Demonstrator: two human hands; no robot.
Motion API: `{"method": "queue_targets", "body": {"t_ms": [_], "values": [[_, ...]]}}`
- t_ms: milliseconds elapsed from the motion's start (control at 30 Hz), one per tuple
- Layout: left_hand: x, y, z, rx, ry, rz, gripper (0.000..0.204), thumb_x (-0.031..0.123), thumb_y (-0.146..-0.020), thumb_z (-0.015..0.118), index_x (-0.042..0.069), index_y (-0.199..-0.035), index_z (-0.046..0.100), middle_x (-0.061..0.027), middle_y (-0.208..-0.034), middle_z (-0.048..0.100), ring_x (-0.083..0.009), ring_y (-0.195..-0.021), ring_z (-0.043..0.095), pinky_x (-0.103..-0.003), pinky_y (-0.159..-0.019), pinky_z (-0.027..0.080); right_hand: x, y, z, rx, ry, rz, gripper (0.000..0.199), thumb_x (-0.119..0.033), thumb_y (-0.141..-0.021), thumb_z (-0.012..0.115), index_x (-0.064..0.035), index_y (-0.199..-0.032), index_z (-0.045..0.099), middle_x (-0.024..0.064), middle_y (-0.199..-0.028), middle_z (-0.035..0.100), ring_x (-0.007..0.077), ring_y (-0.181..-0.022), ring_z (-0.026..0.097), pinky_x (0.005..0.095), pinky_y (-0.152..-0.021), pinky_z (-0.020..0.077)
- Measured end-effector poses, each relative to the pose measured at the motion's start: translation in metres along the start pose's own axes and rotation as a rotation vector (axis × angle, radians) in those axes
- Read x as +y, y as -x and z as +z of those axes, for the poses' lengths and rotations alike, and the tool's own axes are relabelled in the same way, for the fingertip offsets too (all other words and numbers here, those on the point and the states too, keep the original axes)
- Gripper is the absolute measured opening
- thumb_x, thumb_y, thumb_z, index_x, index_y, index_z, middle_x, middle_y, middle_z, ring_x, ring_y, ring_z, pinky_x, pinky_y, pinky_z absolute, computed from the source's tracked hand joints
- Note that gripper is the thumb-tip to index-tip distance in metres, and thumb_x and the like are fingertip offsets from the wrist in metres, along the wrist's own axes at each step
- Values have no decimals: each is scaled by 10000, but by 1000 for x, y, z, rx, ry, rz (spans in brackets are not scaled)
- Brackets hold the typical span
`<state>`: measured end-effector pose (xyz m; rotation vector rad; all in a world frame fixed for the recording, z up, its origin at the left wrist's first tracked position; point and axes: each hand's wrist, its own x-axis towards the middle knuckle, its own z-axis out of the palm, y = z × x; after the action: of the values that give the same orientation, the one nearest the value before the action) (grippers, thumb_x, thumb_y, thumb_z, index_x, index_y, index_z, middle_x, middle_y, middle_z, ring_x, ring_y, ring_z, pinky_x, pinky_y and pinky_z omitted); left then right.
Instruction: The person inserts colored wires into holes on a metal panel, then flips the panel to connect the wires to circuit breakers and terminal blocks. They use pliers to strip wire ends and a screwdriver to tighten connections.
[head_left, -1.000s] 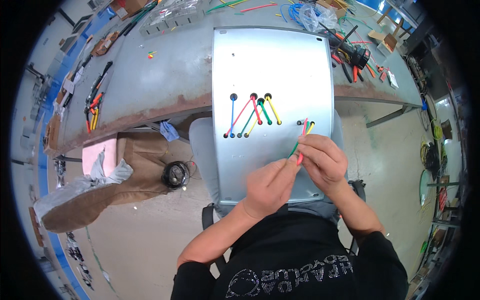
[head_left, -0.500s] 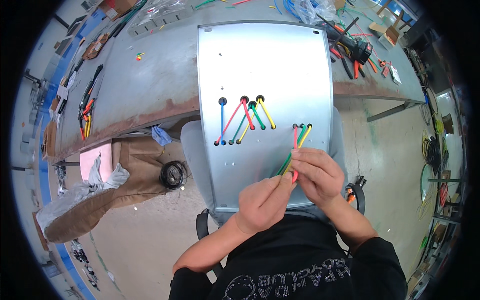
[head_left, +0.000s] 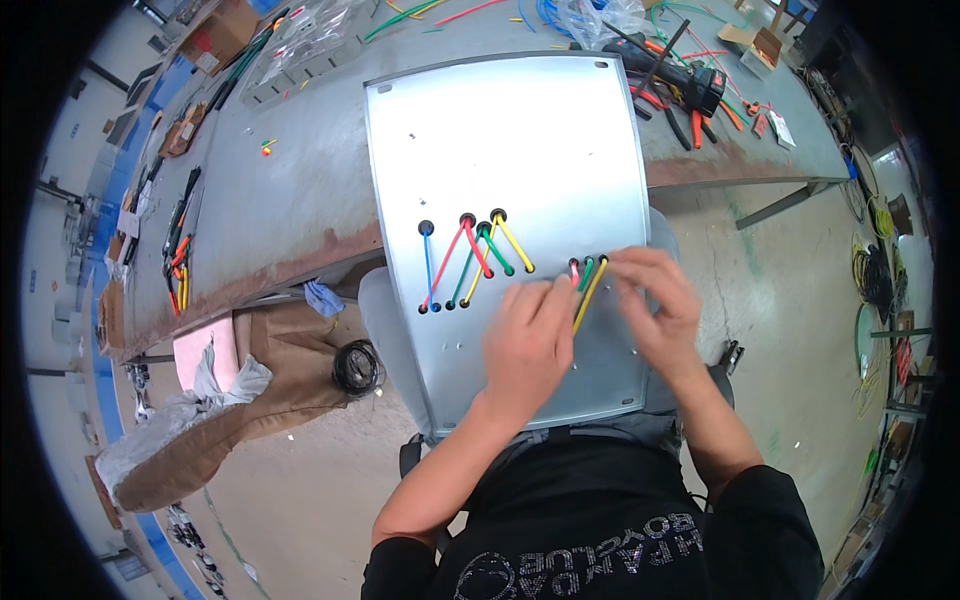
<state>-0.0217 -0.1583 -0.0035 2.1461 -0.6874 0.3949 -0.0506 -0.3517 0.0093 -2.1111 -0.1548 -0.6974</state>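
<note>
A light grey metal panel (head_left: pixel 500 130) rests across my lap, its far end over the bench edge. At its right, a red wire (head_left: pixel 574 268), a green wire (head_left: pixel 586 272) and a yellow wire (head_left: pixel 592 293) come out of small black-rimmed holes. My left hand (head_left: pixel 528 345) is closed in a pinch at the red and green wires and hides their lower ends. The yellow wire runs down beside its fingers. My right hand (head_left: pixel 660 310) is slightly blurred near the yellow wire's hole, thumb and fingers apart, with nothing visible between them.
Blue, red, green and yellow wires (head_left: pixel 470 265) span other holes at the panel's left. On the bench (head_left: pixel 310 180) lie hand tools (head_left: pixel 180 255), a black power tool (head_left: pixel 705 90), a clear plastic organizer (head_left: pixel 300 50) and a small open carton (head_left: pixel 765 50). A black cable coil (head_left: pixel 356 367) sits left of the chair.
Both hands have moved up toward the right-hand holes. My right hand has let go of the wires and spread its fingers. The view has shifted slightly, and the panel appears tilted more.
</note>
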Motion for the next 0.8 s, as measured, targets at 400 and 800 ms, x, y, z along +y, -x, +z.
{"method": "queue_targets", "body": {"t_ms": [400,800], "values": [[-27,-19,68,-169,-409,38,572,119,-1063,598,10,-1612,482,-277,-1718,360,-468,-1632,270,-621,-1304,180,85,-11,-11,90,-99,360,588,-208,-952,825,-20,-1469,615,209,-1390,700,339,-1320,660,409,-1090,524],[-28,-19,67,-106,-458,53,579,125,-1084,584,-56,-1613,438,-262,-1700,406,-452,-1627,296,-602,-1313,190,62,-13,11,-104,-35,493,1401,-395,-729,997,-9,-1730,97,346,-1391,660,482,-1253,688,468,-1061,546]]}}
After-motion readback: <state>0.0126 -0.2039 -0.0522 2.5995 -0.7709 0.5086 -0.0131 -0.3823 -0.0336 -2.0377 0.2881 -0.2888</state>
